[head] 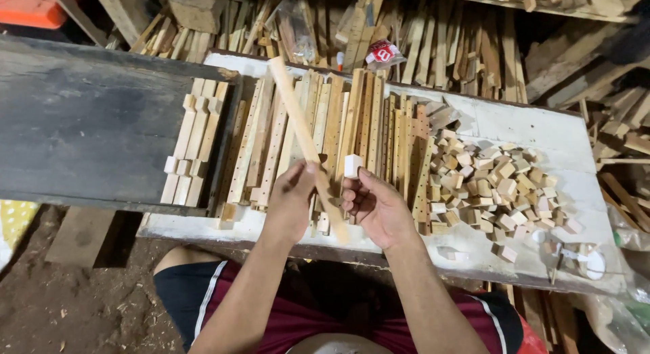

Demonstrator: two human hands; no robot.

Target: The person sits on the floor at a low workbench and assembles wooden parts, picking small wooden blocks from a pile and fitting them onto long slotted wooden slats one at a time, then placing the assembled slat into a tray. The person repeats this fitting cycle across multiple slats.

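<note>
Above the white worktable [514,124], head view: the left hand [291,198] is closed around a long wooden slat [301,134], held slantwise over a layer of drilled strips [338,124]. The right hand [376,205] pinches a small pale wooden block [352,165] between thumb and fingertips, just beside the slat. A heap of similar blocks [494,185] lies to the right. Judged stage: block being brought to the slat; seating it would demand careful alignment against the slat's face.

Pale bare wood, matt: slat [302,134], small block [352,165]. Rough grey weathered wood: board [81,117]. White-painted, scuffed: worktable [535,127].
</note>
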